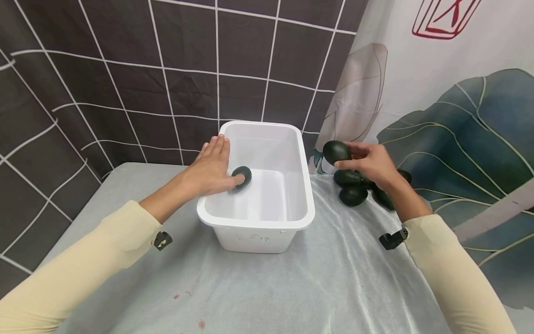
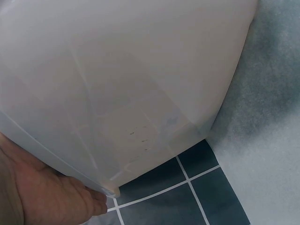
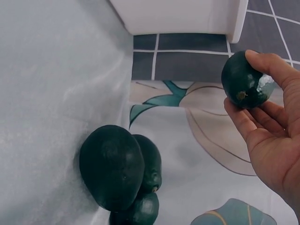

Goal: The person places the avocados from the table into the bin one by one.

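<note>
A white bin (image 1: 255, 236) stands on the cloth-covered table, with one dark green oval fruit (image 1: 241, 177) inside near its left wall. My left hand (image 1: 210, 171) lies over the bin's left rim, fingers straight, the thumb over the fruit; whether it touches it I cannot tell. In the left wrist view the hand (image 2: 51, 199) rests against the bin's outside (image 2: 126, 93). Right of the bin, my right hand (image 1: 369, 162) pinches another dark green fruit (image 1: 336, 152) above the pile. The right wrist view shows this fruit (image 3: 246, 79) between thumb and fingers of the hand (image 3: 276, 136).
Several dark green fruits (image 1: 353, 195) lie together on the table right of the bin, also seen in the right wrist view as a pile (image 3: 112, 168). A dark tiled-pattern curtain (image 1: 187, 93) hangs behind the bin, and a leaf-patterned cloth (image 1: 450, 139) at the right.
</note>
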The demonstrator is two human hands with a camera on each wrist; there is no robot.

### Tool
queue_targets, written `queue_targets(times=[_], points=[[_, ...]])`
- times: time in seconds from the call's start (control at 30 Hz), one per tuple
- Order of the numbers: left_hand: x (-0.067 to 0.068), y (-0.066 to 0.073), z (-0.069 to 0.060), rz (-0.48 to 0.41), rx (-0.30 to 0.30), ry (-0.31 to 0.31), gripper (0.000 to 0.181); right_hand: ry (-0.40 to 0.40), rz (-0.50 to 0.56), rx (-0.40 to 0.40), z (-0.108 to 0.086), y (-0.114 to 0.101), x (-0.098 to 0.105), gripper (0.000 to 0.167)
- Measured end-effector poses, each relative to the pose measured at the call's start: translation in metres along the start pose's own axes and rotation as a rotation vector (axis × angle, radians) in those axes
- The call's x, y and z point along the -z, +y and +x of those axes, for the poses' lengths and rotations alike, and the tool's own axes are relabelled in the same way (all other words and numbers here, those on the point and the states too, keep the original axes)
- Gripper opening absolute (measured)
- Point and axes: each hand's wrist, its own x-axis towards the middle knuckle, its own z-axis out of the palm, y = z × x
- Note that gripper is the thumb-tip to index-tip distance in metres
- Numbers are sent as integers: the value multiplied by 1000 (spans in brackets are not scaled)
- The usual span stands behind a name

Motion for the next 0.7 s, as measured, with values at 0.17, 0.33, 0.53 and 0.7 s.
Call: queue_targets(times=[0.17,0.33,0.53,0.7], points=[[0,0,0,3,2,-5,112,-5,9,5,3,0,-2,81],[0,0,1,10,-3,-5,112,-7,3,0,4,-3,-2,80],[0,0,1,13,-7,-6,112,-12,27,26,4,-7,-4,77],[0,-1,1,15,-8,-7,111,-5,39,43,6,-8,-8,77]])
